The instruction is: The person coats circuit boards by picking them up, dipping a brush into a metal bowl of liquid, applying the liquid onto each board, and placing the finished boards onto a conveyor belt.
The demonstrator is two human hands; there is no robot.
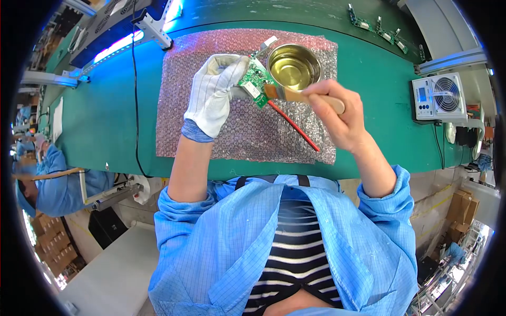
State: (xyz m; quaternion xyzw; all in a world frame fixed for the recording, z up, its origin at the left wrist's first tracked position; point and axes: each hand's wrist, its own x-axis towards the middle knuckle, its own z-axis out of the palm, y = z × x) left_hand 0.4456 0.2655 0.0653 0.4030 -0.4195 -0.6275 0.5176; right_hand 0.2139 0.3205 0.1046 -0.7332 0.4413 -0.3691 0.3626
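My left hand (pixel 215 87), in a white striped glove, pinches the edge of a green circuit board (pixel 256 79) and holds it over the bubble wrap. Bare, my right hand (pixel 337 111) grips the wooden handle of a flat brush (pixel 295 95). The brush's brown bristles meet the right side of the board, or lie just over it; I cannot tell which. Right behind the brush stands a metal cup (pixel 294 67) with yellowish clear liquid in it. A red cable (pixel 293 126) runs down to the right from the board's lower end.
Bubble wrap (pixel 247 134) covers the middle of the green table (pixel 377 139). A white fan unit (pixel 438 98) stands at the right edge. Several circuit boards (pixel 387 34) lie at the back right. A lit frame (pixel 118 45) and a black cable (pixel 136 105) are on the left, near another person's sleeve (pixel 58 179).
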